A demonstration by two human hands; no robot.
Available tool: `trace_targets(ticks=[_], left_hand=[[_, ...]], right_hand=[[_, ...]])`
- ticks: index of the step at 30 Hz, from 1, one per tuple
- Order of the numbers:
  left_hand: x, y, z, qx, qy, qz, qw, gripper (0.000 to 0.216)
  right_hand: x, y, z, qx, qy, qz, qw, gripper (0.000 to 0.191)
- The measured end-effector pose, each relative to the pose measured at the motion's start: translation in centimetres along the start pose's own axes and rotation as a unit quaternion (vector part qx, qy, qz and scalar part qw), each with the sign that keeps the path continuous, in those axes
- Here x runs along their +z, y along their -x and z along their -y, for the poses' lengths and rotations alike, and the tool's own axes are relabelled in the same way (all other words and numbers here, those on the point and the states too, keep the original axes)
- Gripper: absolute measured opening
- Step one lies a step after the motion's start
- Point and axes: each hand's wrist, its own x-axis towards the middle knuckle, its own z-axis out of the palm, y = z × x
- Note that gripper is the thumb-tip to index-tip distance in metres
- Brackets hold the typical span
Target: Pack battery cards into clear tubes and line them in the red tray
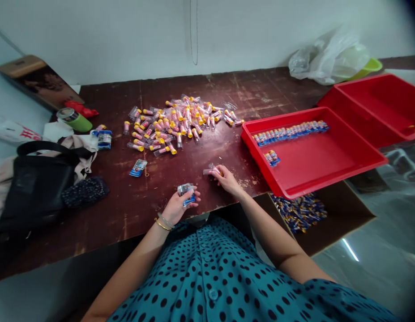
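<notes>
My left hand is closed around a small stack of blue printed packets near the table's front edge. To its right, my right hand pinches clear tubes with pink contents, just above the table. Their exact number is hard to tell. Behind both hands lies a loose heap of similar tubes with yellow caps. Left of the heap, more blue packets rest on the table beside a small rubber band.
A red tray at right holds a row of packed tubes. Another red tray stands behind it. Below is a cardboard box of packed pieces. A black bag, green cup and plastic bag also occupy the table.
</notes>
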Motion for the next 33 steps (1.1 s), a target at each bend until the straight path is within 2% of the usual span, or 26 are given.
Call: trace_targets(ticks=[3,6,8,10,12,15,18,22,29,33], left_hand=[[0.0,0.1,0.0,-0.010,0.012,-0.006,1.000,0.037],[0.1,0.0,0.2,0.004,-0.004,-0.049,0.999,0.038],[0.4,-0.2,0.3,0.029,-0.016,-0.076,0.997,0.038],[0.8,-0.4,0.4,0.055,-0.020,-0.090,0.994,0.037],[1.4,-0.6,0.4,0.066,-0.008,-0.098,0.993,0.037],[2.2,-0.7,0.4,0.067,0.017,-0.105,0.992,0.038],[2.8,-0.5,0.2,0.072,0.026,-0.097,0.992,0.038],[2.4,0.3,-0.2,0.062,0.008,-0.085,0.994,0.043],[0.6,1.0,-0.8,0.083,-0.114,-0.018,0.990,0.031],[0.2,0.9,-0.9,0.093,-0.108,-0.005,0.990,0.030]], right_hand=[[-0.5,-0.3,-0.1,-0.050,0.078,-0.039,0.995,0.030],[-1.1,0.2,0.5,-0.070,0.081,-0.057,0.993,0.033],[-1.4,0.9,1.2,-0.090,0.078,-0.047,0.992,0.038],[-1.3,1.7,2.2,-0.116,0.082,-0.011,0.990,0.039],[-0.8,2.6,3.1,-0.132,0.081,0.024,0.988,0.035],[0.5,3.5,4.4,-0.144,0.083,0.020,0.986,0.027],[2.0,4.0,5.3,-0.173,0.115,0.026,0.978,0.013],[3.4,4.1,6.1,-0.207,0.135,0.049,0.968,0.009],[3.3,3.2,6.5,-0.204,0.143,0.087,0.965,0.010],[3.2,3.3,6.5,-0.196,0.122,0.080,0.970,0.012]])
